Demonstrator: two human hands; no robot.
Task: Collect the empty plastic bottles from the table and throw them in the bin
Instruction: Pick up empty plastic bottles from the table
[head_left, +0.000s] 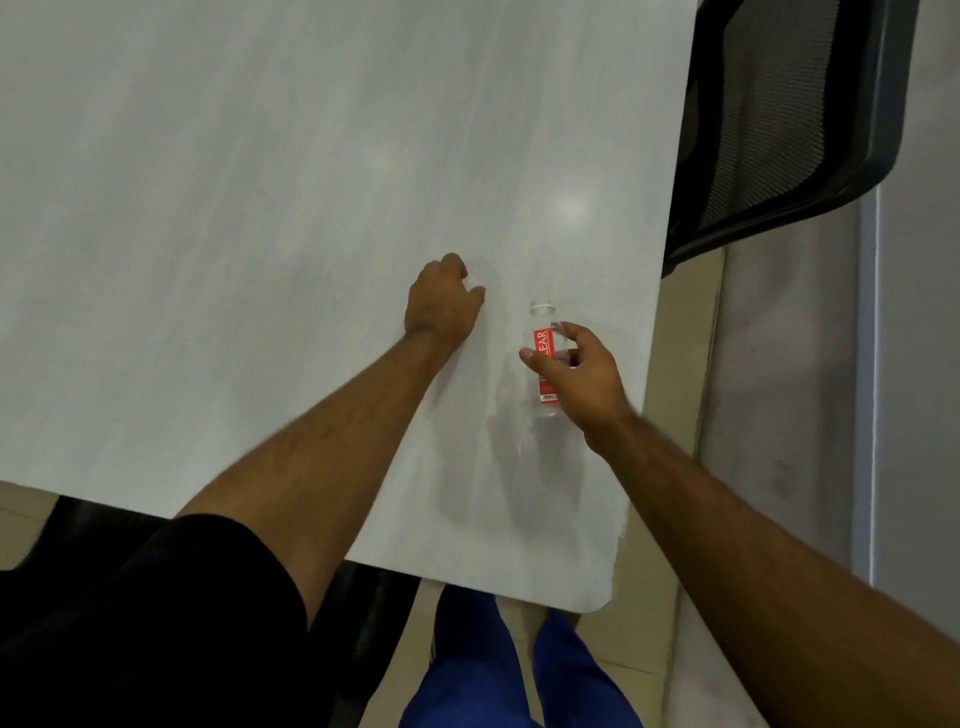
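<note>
A clear plastic bottle (544, 347) with a red label and a white cap stands near the right edge of the white table (234, 234). My right hand (584, 382) wraps it from the right, thumb on the label and fingers round the far side. My left hand (441, 301) rests on the table a little to the bottle's left, fingers curled under. A pale patch shows between its thumb and fingers, and what lies inside the hand is hidden. No bin is in view.
A black mesh office chair (779, 119) stands at the table's right side, at the far end. Grey floor (779, 364) runs along the right. My legs in blue trousers (498, 670) are at the table's near rounded corner.
</note>
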